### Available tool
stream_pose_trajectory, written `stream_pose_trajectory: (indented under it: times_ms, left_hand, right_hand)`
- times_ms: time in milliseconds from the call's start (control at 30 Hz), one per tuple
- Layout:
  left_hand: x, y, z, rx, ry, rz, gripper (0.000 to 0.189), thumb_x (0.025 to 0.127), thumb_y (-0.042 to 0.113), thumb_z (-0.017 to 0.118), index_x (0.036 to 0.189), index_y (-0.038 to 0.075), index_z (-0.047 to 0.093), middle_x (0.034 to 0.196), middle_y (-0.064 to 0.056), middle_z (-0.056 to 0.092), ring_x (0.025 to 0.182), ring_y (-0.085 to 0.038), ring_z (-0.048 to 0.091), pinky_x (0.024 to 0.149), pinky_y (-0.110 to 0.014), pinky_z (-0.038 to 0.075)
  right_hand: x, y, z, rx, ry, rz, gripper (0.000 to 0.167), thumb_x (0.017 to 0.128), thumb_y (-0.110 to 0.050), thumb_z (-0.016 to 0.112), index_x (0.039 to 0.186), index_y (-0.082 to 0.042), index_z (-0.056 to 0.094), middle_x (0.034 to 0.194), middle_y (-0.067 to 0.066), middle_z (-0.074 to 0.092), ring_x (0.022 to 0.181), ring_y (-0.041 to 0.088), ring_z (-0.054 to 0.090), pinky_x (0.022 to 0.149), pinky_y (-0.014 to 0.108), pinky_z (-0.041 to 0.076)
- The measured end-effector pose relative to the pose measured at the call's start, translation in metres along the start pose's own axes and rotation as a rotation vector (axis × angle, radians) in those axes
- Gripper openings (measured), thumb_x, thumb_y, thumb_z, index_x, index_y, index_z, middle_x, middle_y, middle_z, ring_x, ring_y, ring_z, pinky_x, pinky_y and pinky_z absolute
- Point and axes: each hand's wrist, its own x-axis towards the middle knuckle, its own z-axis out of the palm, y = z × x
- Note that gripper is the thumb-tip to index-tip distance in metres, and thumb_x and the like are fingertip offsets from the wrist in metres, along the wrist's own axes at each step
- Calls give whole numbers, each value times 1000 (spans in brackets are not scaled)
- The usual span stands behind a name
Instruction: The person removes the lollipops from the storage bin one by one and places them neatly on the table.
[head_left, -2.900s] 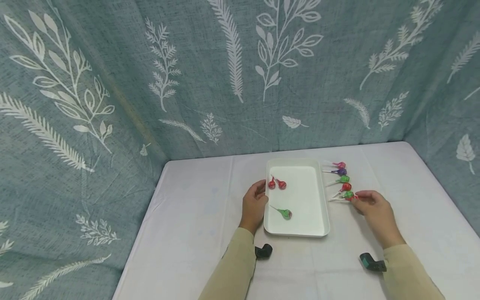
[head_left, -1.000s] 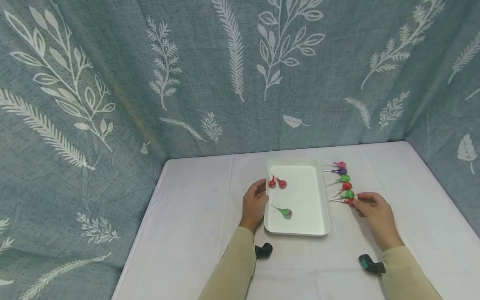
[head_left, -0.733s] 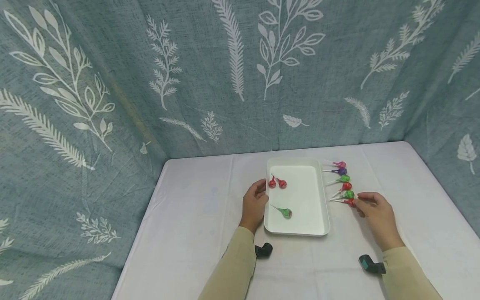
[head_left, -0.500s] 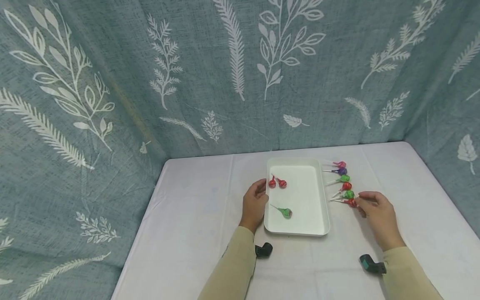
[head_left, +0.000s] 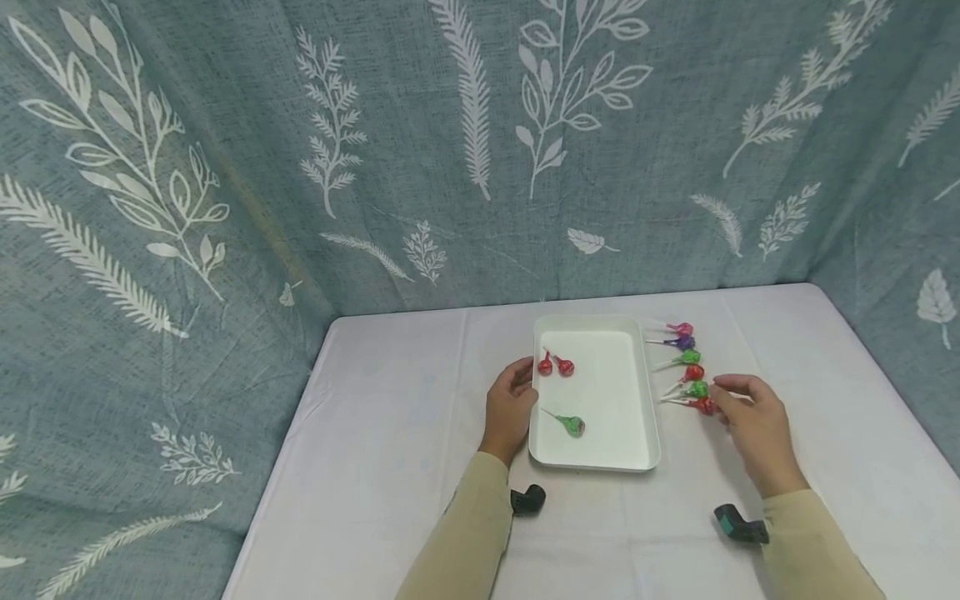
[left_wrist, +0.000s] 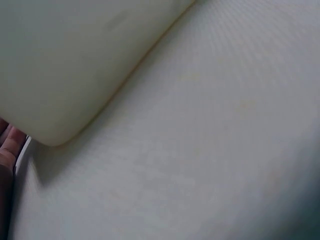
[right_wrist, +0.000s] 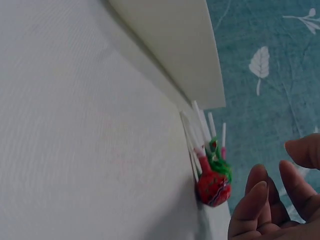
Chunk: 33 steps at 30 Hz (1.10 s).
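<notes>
At the left side of a white tray (head_left: pixel 611 383), my left hand (head_left: pixel 508 412) grips the wall, thumb at the rim. Inside the tray lie two red lollipops (head_left: pixel 566 367) near the left wall and a green lollipop (head_left: pixel 574 427) lower down. My right hand (head_left: pixel 756 425) is just right of the nearest red lollipop (head_left: pixel 703 406) in a row beside the tray. The right wrist view shows the thumb and fingers (right_wrist: pixel 260 200) apart, holding nothing, with that red lollipop (right_wrist: pixel 214 189) on the table in front of them. Left fingers (left_wrist: pixel 14 142) show only partly behind the tray corner.
Farther up the row lie a green (head_left: pixel 697 389), a red (head_left: pixel 694 372), another green (head_left: pixel 689 357), a purple (head_left: pixel 684 342) and a pink lollipop (head_left: pixel 682 329), sticks toward the tray. A white cloth (head_left: pixel 397 433) covers the table. A leaf-patterned curtain (head_left: pixel 450 150) hangs behind.
My right hand pinched the nearest red lollipop, shifted it slightly toward the front, let go and drew back a little. My left hand and the tray have stayed in place.
</notes>
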Motion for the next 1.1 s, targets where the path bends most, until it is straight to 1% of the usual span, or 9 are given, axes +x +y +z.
stream_pose_trajectory:
  times_ms: [100, 267, 367, 500, 567, 733, 900, 1100]
  left_hand:
    - [0, 0, 0, 1, 0, 0, 56, 93, -1, 57, 147, 6, 65, 136, -8, 71, 122, -22, 70, 105, -41, 57]
    - [1, 0, 1, -3, 6, -3, 55, 93, -2, 57, 147, 7, 65, 136, -8, 71, 122, -23, 70, 105, -42, 58]
    - [1, 0, 1, -7, 9, -10, 55, 94, -1, 58, 148, 8, 65, 137, -7, 71, 123, -23, 70, 106, -43, 57]
    - [1, -1, 1, -11, 9, -17, 56, 93, -1, 57, 148, 9, 65, 138, -7, 71, 124, -23, 69, 107, -43, 56]
    - [1, -1, 1, -13, 7, -16, 56, 93, -1, 57, 148, 8, 65, 138, -7, 71, 124, -23, 69, 107, -43, 56]
    - [1, -1, 2, -16, 5, -13, 56, 93, -1, 57, 148, 7, 65, 137, -7, 71, 123, -22, 69, 106, -42, 56]
    - [2, 0, 3, -11, 10, -16, 56, 93, 0, 57, 148, 7, 65, 137, -7, 71, 124, -22, 69, 107, -43, 56]
    - [3, 1, 2, -25, 3, -11, 54, 94, -2, 57, 148, 5, 64, 136, -8, 71, 124, -22, 69, 106, -41, 57]
  right_hand:
    - [-2, -5, 4, 15, -6, -31, 41, 111, -24, 62, 141, 4, 59, 119, 12, 63, 91, 15, 64, 73, 24, 57]
    - [-5, -10, 12, 8, -34, -80, 39, 112, -23, 62, 140, 4, 59, 122, 20, 66, 94, 17, 66, 75, 23, 58]
    - [-6, -14, 17, 14, -42, -99, 38, 111, -23, 63, 138, 4, 61, 123, 17, 66, 93, 14, 65, 75, 23, 56]
    - [-9, -20, 25, 45, -48, -119, 33, 109, -16, 66, 133, 5, 62, 120, 10, 66, 91, 8, 65, 75, 21, 55]
    - [-11, -23, 29, 50, -55, -127, 31, 109, -14, 65, 132, 6, 62, 119, 11, 67, 90, 7, 65, 75, 21, 55]
    - [-16, -26, 39, 32, -96, -130, 32, 109, -16, 64, 133, 5, 62, 122, 19, 69, 94, 11, 66, 77, 23, 56]
    - [-19, -29, 47, 27, -126, -132, 30, 108, -16, 66, 131, 4, 63, 117, 18, 69, 93, 16, 65, 76, 25, 55]
    - [-23, -35, 56, 36, -191, -137, 34, 108, -20, 68, 133, 3, 62, 118, 17, 65, 96, 28, 65, 75, 26, 55]
